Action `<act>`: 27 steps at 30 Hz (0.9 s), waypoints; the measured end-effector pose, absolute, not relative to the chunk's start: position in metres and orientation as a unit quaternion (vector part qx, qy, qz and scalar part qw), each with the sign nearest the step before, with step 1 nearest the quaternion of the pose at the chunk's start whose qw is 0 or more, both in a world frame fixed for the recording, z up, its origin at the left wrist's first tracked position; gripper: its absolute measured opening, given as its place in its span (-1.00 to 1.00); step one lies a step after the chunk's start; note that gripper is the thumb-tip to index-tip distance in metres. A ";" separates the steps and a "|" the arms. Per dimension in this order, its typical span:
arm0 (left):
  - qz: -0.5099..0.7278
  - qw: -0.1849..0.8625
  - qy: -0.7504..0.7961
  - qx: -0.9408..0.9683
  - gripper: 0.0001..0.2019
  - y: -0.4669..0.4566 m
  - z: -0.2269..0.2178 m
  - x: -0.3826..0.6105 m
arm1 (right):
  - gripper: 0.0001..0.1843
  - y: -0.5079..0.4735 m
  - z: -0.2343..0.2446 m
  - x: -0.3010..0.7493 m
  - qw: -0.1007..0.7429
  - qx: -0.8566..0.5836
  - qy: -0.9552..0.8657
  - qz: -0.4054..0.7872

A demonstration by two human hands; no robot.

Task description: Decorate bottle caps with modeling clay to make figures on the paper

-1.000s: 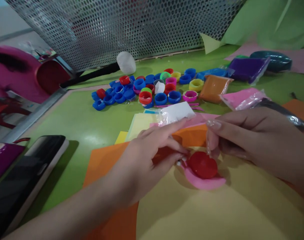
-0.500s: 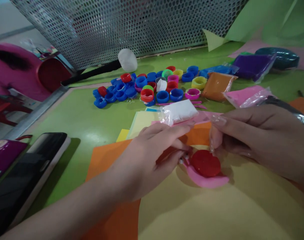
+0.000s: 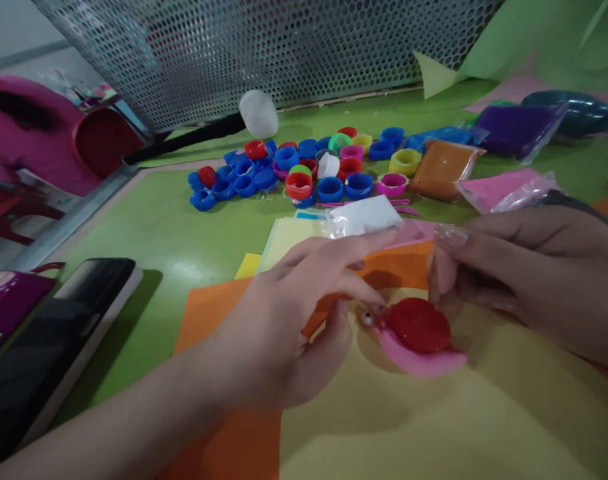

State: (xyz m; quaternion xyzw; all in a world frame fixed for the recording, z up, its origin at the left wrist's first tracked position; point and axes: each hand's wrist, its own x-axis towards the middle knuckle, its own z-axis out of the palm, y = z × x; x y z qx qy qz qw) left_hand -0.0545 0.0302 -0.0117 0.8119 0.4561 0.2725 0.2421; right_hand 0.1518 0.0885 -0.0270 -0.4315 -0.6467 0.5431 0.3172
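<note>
A red bottle cap [image 3: 419,325] sits on a flat pink clay shape [image 3: 421,362] laid on yellow paper [image 3: 434,420]. A small white googly eye [image 3: 367,319] is stuck at the clay's left end. My left hand [image 3: 294,320] hovers just left of the eye, fingers stretched out and spread, fingertips close to it. My right hand [image 3: 529,273] rests just right of the cap, fingers curled together, tips near the cap's upper right edge; what they pinch, if anything, I cannot make out.
Several coloured bottle caps [image 3: 304,170] lie in a heap further back. Bags of clay stand behind: white [image 3: 367,217], orange [image 3: 441,177], pink [image 3: 504,188], purple [image 3: 521,127]. A phone [image 3: 49,347] lies at the left. A perforated metal screen [image 3: 264,53] closes the back.
My left hand's fingers have drawn back and opened, uncovering the googly eye on the clay. The right hand stays by the cap. The view has shifted slightly.
</note>
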 end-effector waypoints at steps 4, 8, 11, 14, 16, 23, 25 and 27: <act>0.271 0.245 0.457 0.811 -0.35 0.031 -0.011 -0.053 | -0.59 0.088 -0.026 0.152 0.323 -0.421 -0.649 0.545; 0.258 0.228 0.471 0.812 -0.37 0.030 -0.011 -0.052 | -0.59 0.088 -0.027 0.153 0.323 -0.422 -0.644 0.551; 0.254 0.232 0.464 0.816 -0.36 0.030 -0.011 -0.052 | -0.59 0.088 -0.028 0.153 0.319 -0.422 -0.641 0.556; 0.267 0.231 0.463 0.813 -0.33 0.030 -0.013 -0.052 | -0.59 0.088 -0.028 0.154 0.319 -0.425 -0.636 0.560; 0.278 0.230 0.467 0.808 -0.32 0.029 -0.015 -0.053 | -0.59 0.087 -0.028 0.154 0.318 -0.425 -0.629 0.568; 0.264 0.214 0.430 0.837 -0.33 0.031 -0.012 -0.051 | -0.61 0.089 -0.031 0.154 0.321 -0.423 -0.641 0.554; 0.255 0.202 0.414 0.850 -0.35 0.032 -0.010 -0.051 | -0.60 0.090 -0.031 0.153 0.323 -0.422 -0.641 0.553; 0.257 0.188 0.405 0.857 -0.38 0.034 -0.009 -0.050 | -0.60 0.091 -0.031 0.153 0.323 -0.423 -0.640 0.555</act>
